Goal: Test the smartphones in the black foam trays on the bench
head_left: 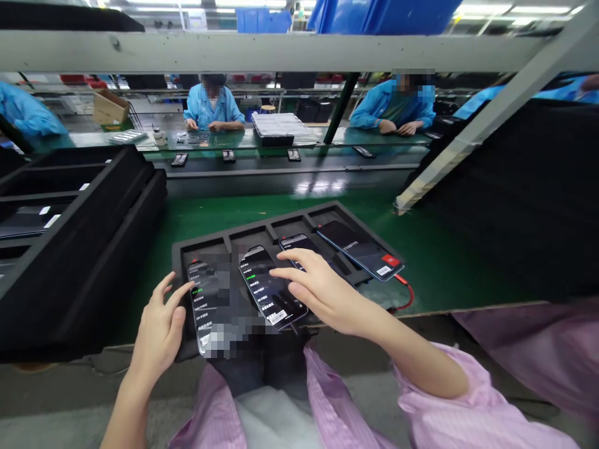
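Several smartphones lie in a black compartment tray in front of me. My left hand is beside the leftmost smartphone, its index fingertip at the screen's left edge, fingers apart. Over the second smartphone reaches my right hand, fingers stretched, index tip at the right part of its screen. Both these screens list lines of text with one green line. A third smartphone is partly hidden behind my right hand. The rightmost smartphone shows a red patch, with a red cable at its lower end.
The black tray rests on a green table. Stacked black foam trays stand at left, a large black panel at right. A slanted post rises there. Beyond, phones lie along a line where co-workers in blue sit.
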The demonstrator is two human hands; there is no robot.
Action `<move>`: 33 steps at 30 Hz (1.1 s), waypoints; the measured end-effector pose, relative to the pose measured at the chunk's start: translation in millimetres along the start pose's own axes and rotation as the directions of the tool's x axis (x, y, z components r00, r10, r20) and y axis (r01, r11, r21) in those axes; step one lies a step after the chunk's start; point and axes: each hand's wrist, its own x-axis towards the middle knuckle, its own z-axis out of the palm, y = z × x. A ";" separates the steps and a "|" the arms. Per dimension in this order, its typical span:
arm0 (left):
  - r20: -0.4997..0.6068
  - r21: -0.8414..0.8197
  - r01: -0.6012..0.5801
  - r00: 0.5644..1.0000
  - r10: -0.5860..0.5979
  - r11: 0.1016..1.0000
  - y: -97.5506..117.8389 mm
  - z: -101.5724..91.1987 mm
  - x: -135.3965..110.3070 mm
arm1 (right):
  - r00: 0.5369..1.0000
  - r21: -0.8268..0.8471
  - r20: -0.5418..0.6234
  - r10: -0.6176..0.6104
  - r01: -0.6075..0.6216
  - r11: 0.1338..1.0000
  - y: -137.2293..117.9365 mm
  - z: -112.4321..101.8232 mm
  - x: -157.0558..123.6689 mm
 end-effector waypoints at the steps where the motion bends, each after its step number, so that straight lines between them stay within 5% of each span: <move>1: 0.017 0.006 0.011 1.000 -0.011 1.000 0.2 -0.1 0.5 | 1.000 -0.021 0.015 0.010 -0.009 1.000 1.8 1.6 2.3; 13: 0.032 -0.080 0.083 0.996 -0.081 0.993 -4.0 4.1 0.8 | 0.953 -0.235 0.252 0.169 -0.109 0.966 18.0 24.6 34.3; 19: 0.020 -0.099 0.098 0.995 -0.097 0.990 -7.0 6.1 -1.3 | 0.961 -0.269 0.163 0.222 -0.173 0.947 30.3 10.6 33.8; 25: -0.025 -0.106 0.097 0.995 -0.100 0.990 -6.2 8.0 -1.6 | 0.883 -0.232 0.083 0.462 -0.434 0.871 55.4 -5.1 20.5; 33: -0.039 -0.095 0.095 0.994 -0.099 0.991 -5.9 9.1 -3.9 | 0.855 -0.216 0.107 0.508 -0.479 0.851 66.0 -0.7 14.0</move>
